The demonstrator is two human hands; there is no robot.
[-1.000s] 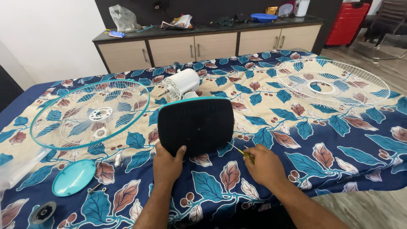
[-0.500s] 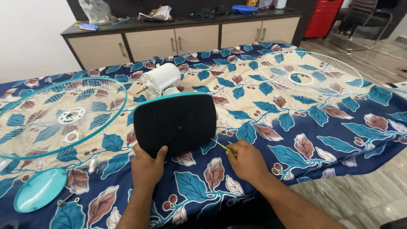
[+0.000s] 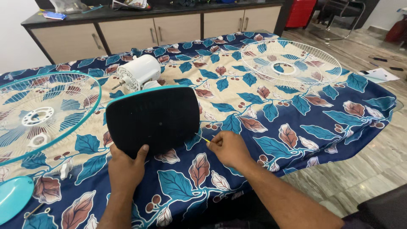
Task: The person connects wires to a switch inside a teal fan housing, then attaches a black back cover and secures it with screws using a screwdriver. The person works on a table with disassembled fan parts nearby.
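A fan base (image 3: 154,118) lies tipped on the leaf-patterned cloth, its black underside facing me and a teal rim along the top. Behind it sits the white fan motor (image 3: 138,73) with its shaft pointing left. My left hand (image 3: 126,168) grips the base's near lower edge. My right hand (image 3: 229,148) holds a thin yellow-handled screwdriver (image 3: 203,138), whose tip points at the base's right edge.
A teal-rimmed fan grille (image 3: 40,114) lies at the left and a white grille (image 3: 287,65) at the far right. A teal fan blade (image 3: 15,197) rests at the near left corner. A cabinet (image 3: 152,27) stands behind the table (image 3: 356,110).
The view has drifted left and closer, so everything sits further right in the frame. My right hand has stayed beside the base's lower right edge with the screwdriver. My left hand keeps its grip.
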